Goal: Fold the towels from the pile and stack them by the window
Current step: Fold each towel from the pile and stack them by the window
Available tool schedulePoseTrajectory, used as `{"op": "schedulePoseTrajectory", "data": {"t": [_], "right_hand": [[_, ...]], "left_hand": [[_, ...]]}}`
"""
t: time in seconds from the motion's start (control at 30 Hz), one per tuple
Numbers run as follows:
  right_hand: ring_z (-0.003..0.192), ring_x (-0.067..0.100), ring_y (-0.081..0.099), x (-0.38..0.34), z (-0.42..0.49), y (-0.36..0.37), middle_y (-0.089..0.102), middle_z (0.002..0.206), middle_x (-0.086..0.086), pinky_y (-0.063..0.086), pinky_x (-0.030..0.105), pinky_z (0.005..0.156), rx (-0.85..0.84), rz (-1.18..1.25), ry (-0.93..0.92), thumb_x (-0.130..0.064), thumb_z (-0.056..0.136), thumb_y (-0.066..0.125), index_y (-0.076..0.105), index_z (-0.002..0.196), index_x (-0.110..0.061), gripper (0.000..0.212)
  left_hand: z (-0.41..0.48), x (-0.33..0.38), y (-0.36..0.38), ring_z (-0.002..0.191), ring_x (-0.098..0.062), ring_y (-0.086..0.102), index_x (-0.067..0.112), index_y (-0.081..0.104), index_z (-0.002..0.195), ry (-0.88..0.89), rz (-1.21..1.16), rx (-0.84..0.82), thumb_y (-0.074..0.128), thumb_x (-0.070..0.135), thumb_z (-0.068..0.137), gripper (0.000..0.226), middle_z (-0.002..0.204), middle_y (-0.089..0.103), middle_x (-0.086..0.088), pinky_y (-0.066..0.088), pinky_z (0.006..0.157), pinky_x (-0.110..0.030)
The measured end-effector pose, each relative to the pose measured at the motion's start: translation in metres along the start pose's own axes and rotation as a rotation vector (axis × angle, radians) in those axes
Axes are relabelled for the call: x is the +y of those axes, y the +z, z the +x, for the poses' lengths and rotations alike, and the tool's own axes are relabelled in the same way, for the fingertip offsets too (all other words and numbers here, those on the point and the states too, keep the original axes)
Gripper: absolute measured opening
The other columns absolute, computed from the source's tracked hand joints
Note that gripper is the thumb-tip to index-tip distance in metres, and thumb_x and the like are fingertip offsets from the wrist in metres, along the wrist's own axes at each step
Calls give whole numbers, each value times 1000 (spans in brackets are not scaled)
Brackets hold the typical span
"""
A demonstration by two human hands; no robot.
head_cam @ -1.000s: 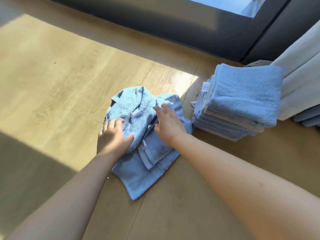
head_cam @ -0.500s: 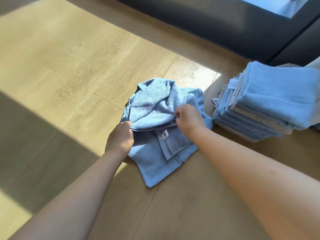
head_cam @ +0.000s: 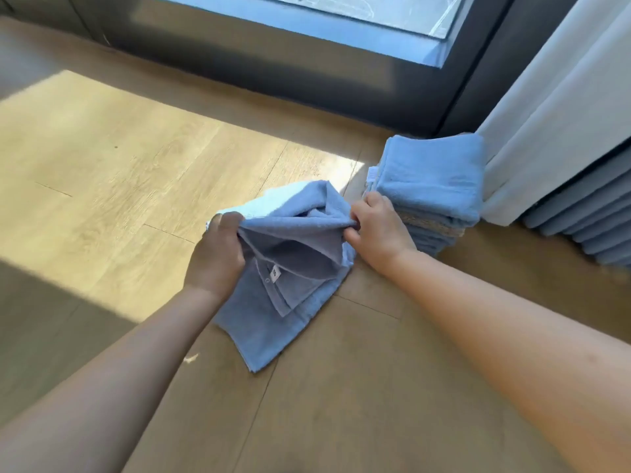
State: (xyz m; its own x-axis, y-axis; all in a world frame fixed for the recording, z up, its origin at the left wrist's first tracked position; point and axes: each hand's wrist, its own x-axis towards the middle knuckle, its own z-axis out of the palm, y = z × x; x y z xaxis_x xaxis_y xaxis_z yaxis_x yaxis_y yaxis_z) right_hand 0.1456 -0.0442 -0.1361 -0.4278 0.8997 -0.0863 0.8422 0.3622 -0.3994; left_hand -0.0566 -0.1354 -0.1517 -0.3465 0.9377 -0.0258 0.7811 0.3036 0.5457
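Observation:
A crumpled light blue towel lies on the wooden floor, its upper edge lifted and stretched between my hands. My left hand grips the left end of that edge. The right end is pinched by my right hand. A small white label shows on the towel's lower folds. Just right of it stands a stack of folded towels, mostly blue with a beige one partway down, next to the window.
A white curtain hangs at the right, touching the stack, with grey pleated fabric below it. The dark window frame runs along the back. Sunlit wooden floor spreads to the left.
Both hands went from resting on the towel to gripping its edge, then lifted it and pulled it apart. The view tilted up toward the window.

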Motion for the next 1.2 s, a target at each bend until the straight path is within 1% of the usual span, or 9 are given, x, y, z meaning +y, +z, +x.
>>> {"op": "schedulePoseTrajectory", "data": {"t": [0.1,0.2,0.3,0.53,0.6,0.8,1.0,1.13,1.2], "right_hand": [[105,27,42,20,-25,-22,48,107,13,38,35,88,42,43,15,-13,86,52,51,89,-7,7],[96,26,50,36,-53,-46,48,98,6,38,31,80,148,258,128,-10,87,51,50,93,-10,7],[91,16,50,42,-94,-60,48,98,-2,41,27,81,66,408,188,-20,85,57,46,118,-13,35],[138,19,23,34,-182,-29,26,149,-3,24,41,110,-201,266,314,-52,75,64,12,147,-25,92],[135,19,27,26,-195,-21,32,144,-5,27,44,107,-161,311,330,-51,73,65,18,143,-25,89],[91,27,58,50,-217,-12,61,97,4,49,38,74,57,499,393,-17,83,44,51,88,-19,9],[78,24,52,129,-238,-82,40,66,-4,31,31,57,-326,89,313,1,82,40,39,60,-21,31],[63,17,35,145,-242,-148,37,64,1,23,26,52,-369,75,349,11,75,33,32,55,-16,34],[58,11,34,145,-240,-170,38,62,-2,27,23,52,-417,52,353,6,84,39,42,60,-12,30]], "left_hand": [[-13,33,-7,77,-36,49,18,39,76,74,-60,14,48,18,83,12,88,45,-6,30,63,-31],[-31,72,-13,76,-30,48,13,49,95,122,-83,35,39,25,85,19,91,49,-6,31,66,-29],[-49,115,-17,79,-31,52,9,49,104,224,-101,32,31,27,87,30,88,52,-9,34,68,-30],[-89,199,-30,76,-33,52,3,50,106,476,-60,28,37,3,93,18,82,55,-11,42,71,-37],[-97,214,-36,77,-38,54,1,50,103,521,-119,55,38,2,93,16,82,57,-17,43,73,-41],[-99,238,-42,82,-40,56,3,47,111,530,29,-31,41,15,96,20,86,60,-24,41,73,-39],[-94,216,-48,88,-22,47,17,41,124,562,626,-491,60,33,87,45,99,53,-2,33,71,-26],[-92,193,-39,103,-25,55,18,48,93,603,929,-586,46,27,92,9,82,48,0,44,77,-32],[-93,189,-37,100,-25,56,15,49,86,576,919,-581,43,28,94,16,76,41,1,39,71,-29]]}}
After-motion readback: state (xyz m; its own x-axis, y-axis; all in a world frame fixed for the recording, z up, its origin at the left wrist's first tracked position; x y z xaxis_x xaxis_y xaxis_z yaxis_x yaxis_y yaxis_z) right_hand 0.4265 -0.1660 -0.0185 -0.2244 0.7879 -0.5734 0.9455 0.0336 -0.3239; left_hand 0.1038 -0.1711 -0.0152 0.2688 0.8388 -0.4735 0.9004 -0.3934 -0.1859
